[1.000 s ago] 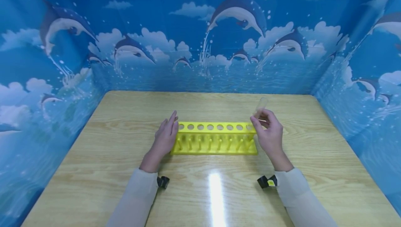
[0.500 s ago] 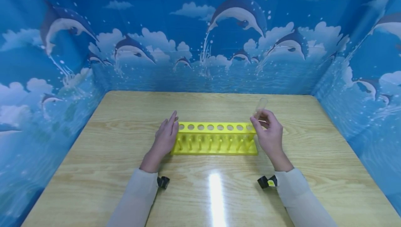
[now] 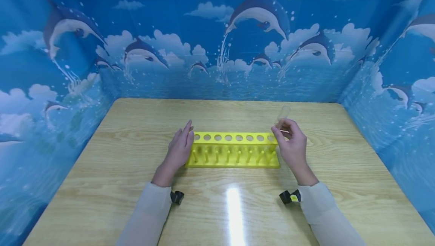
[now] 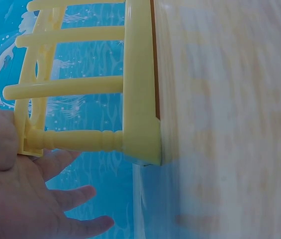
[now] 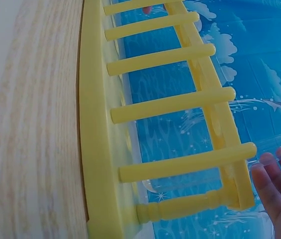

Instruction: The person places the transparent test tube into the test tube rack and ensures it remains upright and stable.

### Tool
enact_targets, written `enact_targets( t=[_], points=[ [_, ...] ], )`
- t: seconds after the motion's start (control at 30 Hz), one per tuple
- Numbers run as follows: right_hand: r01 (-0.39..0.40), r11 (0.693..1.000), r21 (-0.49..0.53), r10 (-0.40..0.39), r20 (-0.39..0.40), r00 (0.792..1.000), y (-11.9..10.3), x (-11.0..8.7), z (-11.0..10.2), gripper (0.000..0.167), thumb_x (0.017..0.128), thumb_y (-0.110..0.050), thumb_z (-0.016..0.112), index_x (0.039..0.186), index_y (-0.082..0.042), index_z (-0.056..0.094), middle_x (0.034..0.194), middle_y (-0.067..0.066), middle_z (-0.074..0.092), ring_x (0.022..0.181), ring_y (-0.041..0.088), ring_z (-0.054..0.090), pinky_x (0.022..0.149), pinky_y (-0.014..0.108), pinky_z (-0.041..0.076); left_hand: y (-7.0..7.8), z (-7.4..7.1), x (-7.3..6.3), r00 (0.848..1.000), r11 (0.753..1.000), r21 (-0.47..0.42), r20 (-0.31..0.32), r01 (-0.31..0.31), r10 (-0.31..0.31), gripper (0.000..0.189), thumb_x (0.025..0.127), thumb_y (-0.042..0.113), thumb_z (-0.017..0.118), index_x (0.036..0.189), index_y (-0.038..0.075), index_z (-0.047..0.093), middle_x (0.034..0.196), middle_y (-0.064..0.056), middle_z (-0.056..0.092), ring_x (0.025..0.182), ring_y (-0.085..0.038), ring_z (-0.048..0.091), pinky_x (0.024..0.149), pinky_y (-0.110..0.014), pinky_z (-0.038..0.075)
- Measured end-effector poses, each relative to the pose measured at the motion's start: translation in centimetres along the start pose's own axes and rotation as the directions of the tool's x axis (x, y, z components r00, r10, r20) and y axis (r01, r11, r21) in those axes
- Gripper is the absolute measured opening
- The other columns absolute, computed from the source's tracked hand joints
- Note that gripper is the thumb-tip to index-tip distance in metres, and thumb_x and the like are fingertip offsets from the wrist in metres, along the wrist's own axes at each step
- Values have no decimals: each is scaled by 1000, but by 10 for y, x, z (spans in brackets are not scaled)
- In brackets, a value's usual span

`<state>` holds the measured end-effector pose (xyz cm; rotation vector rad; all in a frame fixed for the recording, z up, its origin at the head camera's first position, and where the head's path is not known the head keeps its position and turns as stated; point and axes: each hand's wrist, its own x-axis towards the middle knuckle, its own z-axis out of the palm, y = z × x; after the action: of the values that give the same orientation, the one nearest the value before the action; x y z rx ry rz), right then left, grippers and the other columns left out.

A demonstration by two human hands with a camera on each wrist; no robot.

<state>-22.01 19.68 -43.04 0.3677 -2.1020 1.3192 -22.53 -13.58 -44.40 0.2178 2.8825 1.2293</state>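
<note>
A yellow test tube rack [image 3: 233,143] stands on the table, its top plate pierced by a row of round holes over upright pegs. My left hand [image 3: 180,146] rests against the rack's left end with its fingers stretched out; in the left wrist view the palm [image 4: 26,199] lies at the end of the top plate. At the right end my right hand [image 3: 293,142] pinches a clear test tube [image 3: 283,113] between thumb and fingers. The tube leans back above the last hole. In the right wrist view, a faint clear tube outline runs down behind the end peg [image 5: 190,162].
The wooden table [image 3: 136,208] extends around the rack, with a bright light reflection [image 3: 235,216] in front. A blue dolphin-print curtain [image 3: 190,83] encloses the back and sides. Black wrist cameras [image 3: 177,197] are worn at both white cuffs.
</note>
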Motion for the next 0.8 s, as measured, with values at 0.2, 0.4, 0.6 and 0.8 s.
enact_targets(
  t=[0.2,0.4,0.6,0.8],
  points=[
    [-18,1000,-9,18,8,1000,2,-1,0,27,92,-1,65,116,7,58,96,14,62,92,0,58,79,11,50,0,0,0,1000,1000,6,-4,-6,6,52,108,30,24,156,10,17,150,-13,41,143,-45,16,108,-72,12],
    [-23,1000,-2,23,6,1000,3,0,0,27,93,-6,65,116,7,58,96,13,62,91,9,61,78,12,51,0,0,0,1000,1000,8,-2,-4,4,52,108,30,25,156,11,16,151,-13,41,143,-46,17,107,-72,12],
    [-32,999,-3,32,7,999,2,-1,0,27,91,-2,66,116,6,59,97,12,62,92,14,62,78,12,51,0,0,1,1000,1000,15,-3,-1,1,52,108,29,25,156,11,16,151,-13,41,143,-46,17,108,-72,12],
    [-26,1000,-17,26,15,1000,-19,1,0,25,90,4,64,114,11,58,95,18,61,90,13,61,78,11,50,0,0,1,1000,1000,21,-2,-7,7,52,108,29,25,156,10,16,150,-13,41,143,-46,17,107,-73,13]
  ],
)
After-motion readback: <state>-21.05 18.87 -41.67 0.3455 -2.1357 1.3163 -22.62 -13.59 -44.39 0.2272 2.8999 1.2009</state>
